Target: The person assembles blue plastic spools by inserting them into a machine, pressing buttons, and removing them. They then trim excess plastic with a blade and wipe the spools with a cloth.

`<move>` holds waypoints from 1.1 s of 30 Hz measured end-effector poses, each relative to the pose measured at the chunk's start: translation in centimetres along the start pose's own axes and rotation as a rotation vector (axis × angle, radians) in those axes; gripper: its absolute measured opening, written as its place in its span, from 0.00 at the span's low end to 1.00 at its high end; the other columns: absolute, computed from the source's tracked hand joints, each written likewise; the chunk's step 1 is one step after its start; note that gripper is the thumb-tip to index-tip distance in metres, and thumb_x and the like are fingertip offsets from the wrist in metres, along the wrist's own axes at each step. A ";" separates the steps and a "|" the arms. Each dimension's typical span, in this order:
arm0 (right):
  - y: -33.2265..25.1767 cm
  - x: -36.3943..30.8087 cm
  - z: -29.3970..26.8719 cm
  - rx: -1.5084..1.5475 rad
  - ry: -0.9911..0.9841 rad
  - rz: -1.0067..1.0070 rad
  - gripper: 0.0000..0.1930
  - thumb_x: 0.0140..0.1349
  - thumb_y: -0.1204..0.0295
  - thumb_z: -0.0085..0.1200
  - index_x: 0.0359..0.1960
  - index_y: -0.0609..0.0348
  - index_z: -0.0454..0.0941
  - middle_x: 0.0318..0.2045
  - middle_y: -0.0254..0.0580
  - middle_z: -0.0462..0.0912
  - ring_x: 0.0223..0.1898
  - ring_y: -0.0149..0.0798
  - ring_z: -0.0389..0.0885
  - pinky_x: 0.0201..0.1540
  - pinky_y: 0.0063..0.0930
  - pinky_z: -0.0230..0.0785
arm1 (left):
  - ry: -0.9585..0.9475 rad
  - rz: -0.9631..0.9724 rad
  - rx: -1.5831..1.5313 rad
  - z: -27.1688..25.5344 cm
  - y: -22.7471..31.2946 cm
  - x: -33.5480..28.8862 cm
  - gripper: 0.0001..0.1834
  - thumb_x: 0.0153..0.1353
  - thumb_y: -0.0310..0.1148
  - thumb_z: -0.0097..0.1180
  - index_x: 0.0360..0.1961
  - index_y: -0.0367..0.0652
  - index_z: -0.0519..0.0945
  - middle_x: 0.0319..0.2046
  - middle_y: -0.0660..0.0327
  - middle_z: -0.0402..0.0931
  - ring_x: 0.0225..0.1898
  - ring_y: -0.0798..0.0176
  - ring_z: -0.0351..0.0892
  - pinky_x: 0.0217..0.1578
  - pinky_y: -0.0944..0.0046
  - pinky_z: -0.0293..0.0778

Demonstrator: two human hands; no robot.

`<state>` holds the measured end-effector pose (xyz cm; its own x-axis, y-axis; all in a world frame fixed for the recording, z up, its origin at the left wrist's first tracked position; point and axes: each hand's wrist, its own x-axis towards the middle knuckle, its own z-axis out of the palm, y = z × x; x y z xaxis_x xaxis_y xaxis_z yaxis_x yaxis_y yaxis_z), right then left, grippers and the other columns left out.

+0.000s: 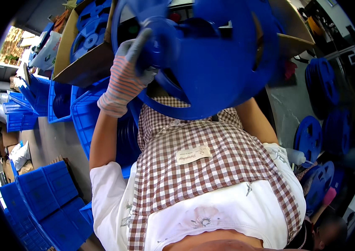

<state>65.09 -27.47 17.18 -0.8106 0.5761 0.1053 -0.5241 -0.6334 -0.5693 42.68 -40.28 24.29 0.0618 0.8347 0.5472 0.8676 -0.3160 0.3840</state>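
Observation:
A large blue plastic reel [221, 77] with cut-out flanges is held up in front of my checked apron, blurred in part. My left hand [123, 79], in a grey and orange striped glove, grips it near the round hub, one finger stretched along the hub's edge. My right forearm [258, 119] runs behind the reel; the hand itself is hidden, so I cannot make out its fingers. Just beyond my left hand, more blue reels [88, 41] lie in an open cardboard box [65, 56].
Blue crates [86, 121] stand beside my left arm, with stacked crates [45, 188] lower left. Another cardboard box [296, 42] is at the far right. Several blue reels [309, 133] and a white bottle [296, 157] are right; a person's pink-gloved hand [329, 195] is lower right.

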 end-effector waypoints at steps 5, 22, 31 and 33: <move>1.8 -1.4 2.1 -0.025 -0.046 -0.036 0.33 0.63 0.48 0.45 0.63 0.57 0.61 0.48 0.53 0.77 0.50 0.43 0.78 0.48 0.38 0.75 | -0.075 0.417 0.560 0.9 1.4 2.6 0.41 0.43 0.26 0.67 0.61 0.65 0.70 0.55 0.51 0.70 0.57 0.47 0.70 0.55 0.50 0.71; 0.6 1.6 3.8 -1.111 0.123 -0.220 0.39 0.57 0.43 0.49 0.68 0.44 0.58 0.40 0.49 0.76 0.48 0.44 0.74 0.52 0.39 0.67 | 0.259 -0.539 -1.223 5.9 3.3 -1.0 0.31 0.62 0.35 0.57 0.65 0.50 0.59 0.49 0.57 0.74 0.48 0.62 0.78 0.44 0.62 0.79; 0.8 2.7 6.8 -1.138 0.120 -0.115 0.32 0.64 0.62 0.51 0.69 0.52 0.54 0.28 0.39 0.77 0.31 0.29 0.75 0.38 0.24 0.70 | 0.406 -0.556 -1.378 5.9 3.2 -1.5 0.28 0.63 0.34 0.57 0.62 0.48 0.63 0.47 0.58 0.75 0.46 0.64 0.79 0.41 0.64 0.81; 0.8 2.8 7.0 -1.149 0.118 -0.146 0.32 0.64 0.62 0.51 0.68 0.52 0.55 0.27 0.37 0.77 0.30 0.27 0.74 0.37 0.23 0.69 | 0.401 -0.561 -1.349 6.1 2.9 -1.6 0.27 0.63 0.34 0.57 0.61 0.47 0.63 0.46 0.58 0.75 0.46 0.64 0.79 0.41 0.65 0.80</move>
<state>60.52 -30.01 22.74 -0.7007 0.6880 0.1888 -0.0157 0.2497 -0.9682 48.10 -39.75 19.99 -0.4408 0.8798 0.1779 -0.3692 -0.3583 0.8575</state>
